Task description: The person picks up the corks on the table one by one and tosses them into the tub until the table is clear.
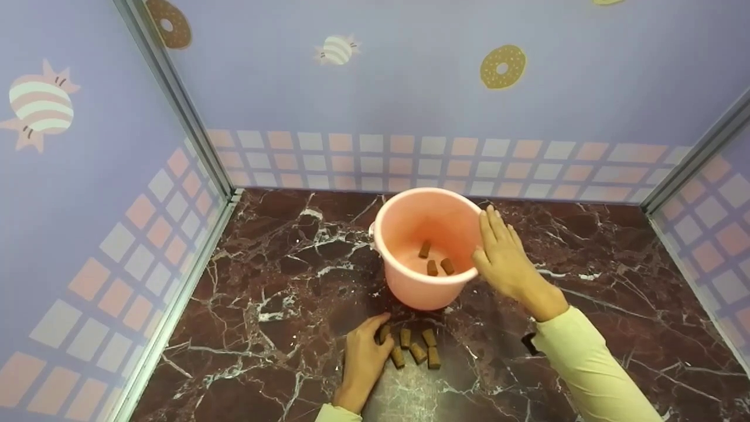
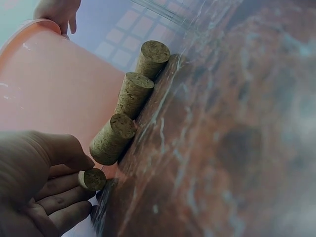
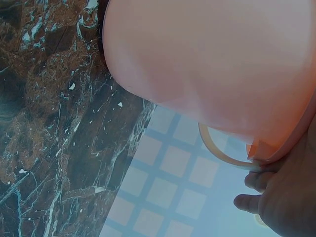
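Note:
At the left end of several corks (image 1: 418, 353) on the marble-patterned surface, my left hand (image 1: 364, 351) pinches one cork (image 2: 93, 179) between thumb and fingers. Other corks (image 2: 112, 139) stand in a line beyond it in the left wrist view. Just behind them is a pink bucket (image 1: 425, 293), upright, with 3 corks (image 1: 432, 268) lying inside on its bottom. My right hand (image 1: 507, 261) rests against the bucket's right rim, its fingers fairly straight along the outside. In the right wrist view its fingertips lie near the bucket's handle (image 3: 222, 154).
Behind the bucket rises a lilac wall (image 1: 410, 88) with checks and sweets printed on it. Side panels (image 1: 76, 234) with metal edge strips bound the dark marbled surface (image 1: 263, 351) on the left and right.

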`<state>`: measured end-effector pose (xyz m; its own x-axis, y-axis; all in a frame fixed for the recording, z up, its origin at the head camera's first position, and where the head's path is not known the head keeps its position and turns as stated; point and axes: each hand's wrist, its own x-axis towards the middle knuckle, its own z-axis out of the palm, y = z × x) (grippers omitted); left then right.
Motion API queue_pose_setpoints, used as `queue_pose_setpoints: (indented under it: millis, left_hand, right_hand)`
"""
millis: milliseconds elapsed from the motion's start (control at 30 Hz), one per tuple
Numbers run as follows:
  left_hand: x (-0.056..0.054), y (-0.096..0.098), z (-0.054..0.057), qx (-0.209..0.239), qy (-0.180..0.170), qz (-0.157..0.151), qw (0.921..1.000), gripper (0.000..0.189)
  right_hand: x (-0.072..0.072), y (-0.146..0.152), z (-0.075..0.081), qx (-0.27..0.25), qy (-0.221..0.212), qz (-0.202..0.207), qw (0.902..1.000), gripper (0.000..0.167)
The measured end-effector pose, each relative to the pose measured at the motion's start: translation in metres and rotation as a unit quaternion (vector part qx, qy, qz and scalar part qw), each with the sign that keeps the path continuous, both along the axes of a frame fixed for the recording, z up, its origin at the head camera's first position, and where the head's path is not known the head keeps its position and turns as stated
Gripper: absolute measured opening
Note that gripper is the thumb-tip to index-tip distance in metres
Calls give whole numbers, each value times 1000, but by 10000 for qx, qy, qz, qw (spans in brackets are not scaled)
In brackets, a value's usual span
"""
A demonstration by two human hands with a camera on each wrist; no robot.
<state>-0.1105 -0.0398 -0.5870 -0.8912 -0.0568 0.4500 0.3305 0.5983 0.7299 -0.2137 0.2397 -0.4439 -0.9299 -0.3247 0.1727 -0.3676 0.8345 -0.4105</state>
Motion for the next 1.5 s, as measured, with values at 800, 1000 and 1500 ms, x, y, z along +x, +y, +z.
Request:
queue_pose_setpoints:
  millis: [800,1000,1500]
  left_hand:
    - [4,-7,-2,-71,149,-88,9998,42]
    - [4,-7,1,-51,176,-75,9998,43]
    - [1,-11,3,24,188,112,9998,42]
  right_hand:
    - [0,0,1,-1,-84,1,10000,72]
    - [0,0,1,17,-34,3,10000,72]
    - [0,0,1,-33,-31,3,10000,72]
